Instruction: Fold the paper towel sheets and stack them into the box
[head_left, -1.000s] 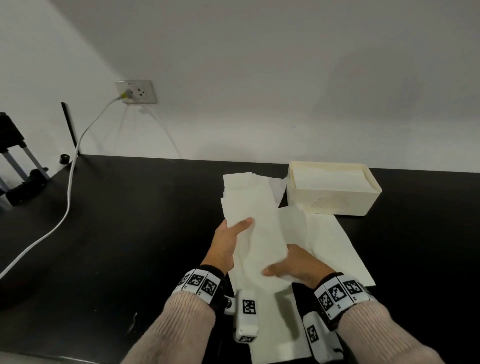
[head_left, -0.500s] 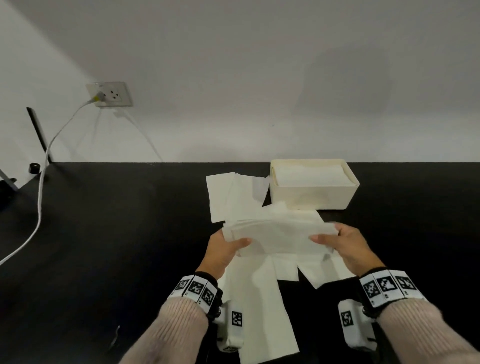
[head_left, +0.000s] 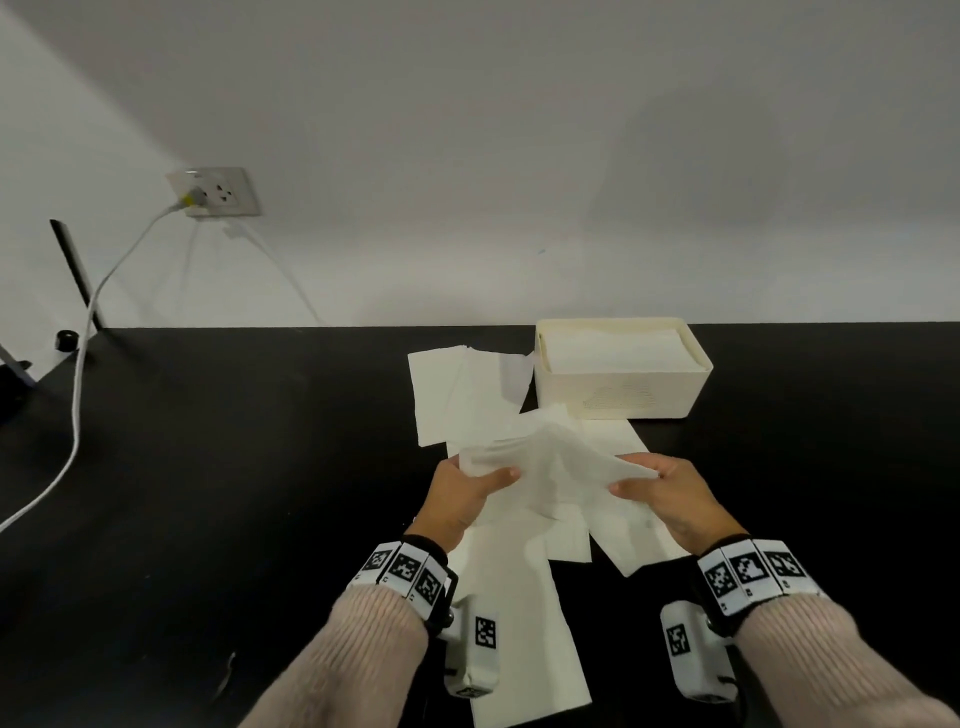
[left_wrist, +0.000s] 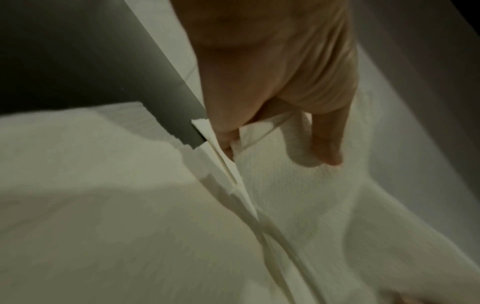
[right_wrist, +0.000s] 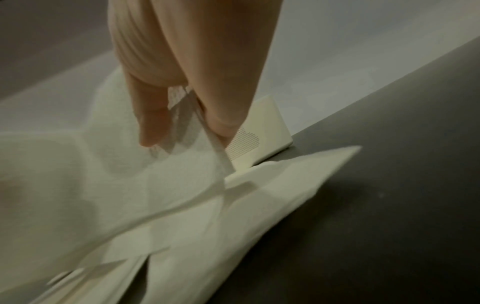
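While the head view has both hands lifting one paper towel sheet (head_left: 550, 467) over the black table (head_left: 234, 467), left hand (head_left: 460, 499) pinching its left end and right hand (head_left: 670, 493) its right, only the wrist cams show thumb and fingers (left_wrist: 327, 142) closed on the edges. Cream box (head_left: 621, 384) sits far right, sheets stacked inside. Loose sheets (head_left: 462, 395) lie below; the right wrist cam catches the box's dotted front.
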